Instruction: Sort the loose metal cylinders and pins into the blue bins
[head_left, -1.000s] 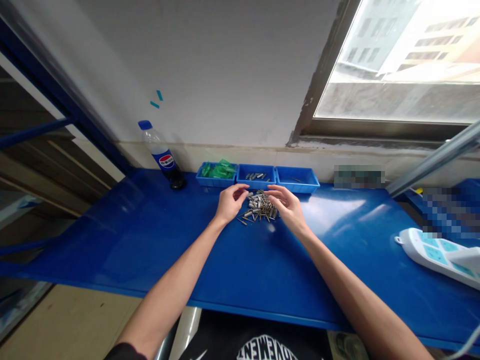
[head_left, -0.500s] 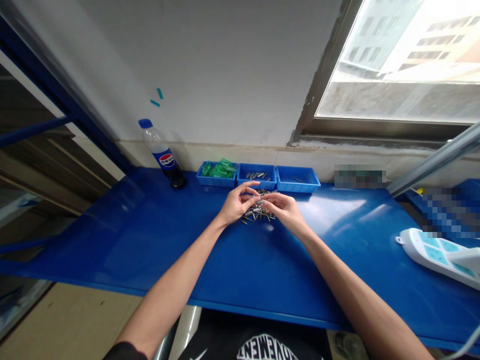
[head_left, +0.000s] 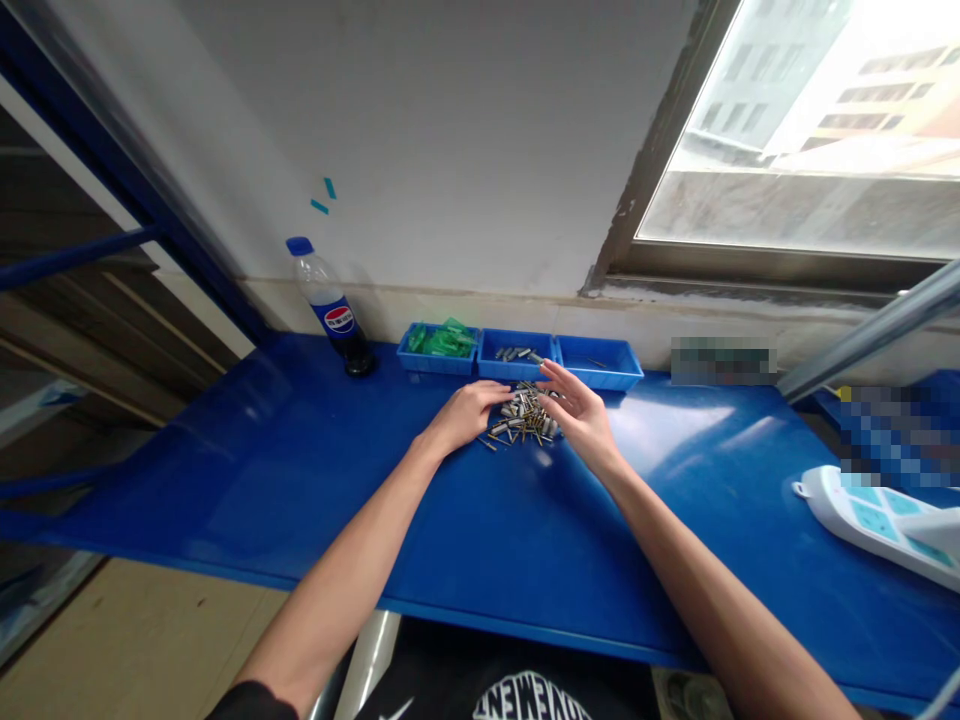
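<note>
A heap of small metal pieces, silver cylinders mixed with thin brass-coloured pins, lies on the blue table. At its left edge is my left hand, fingers stretched out over the pieces and nothing seen in them. My right hand hovers at the heap's right side, open, with thumb and fingers apart. Its fingertips are close to the front rim of the middle blue bin, where several silver cylinders lie. One silver piece shows just beyond those fingertips; whether it rests in the bin I cannot tell.
A left bin holds green plastic pieces; the right bin has a thin pin in it. A cola bottle stands at the back left. A white power strip lies at the right, near a metal post.
My hands were together over the heap with fingertips meeting. They have parted: the left has moved slightly left and down, and the right has opened near the middle bin.
</note>
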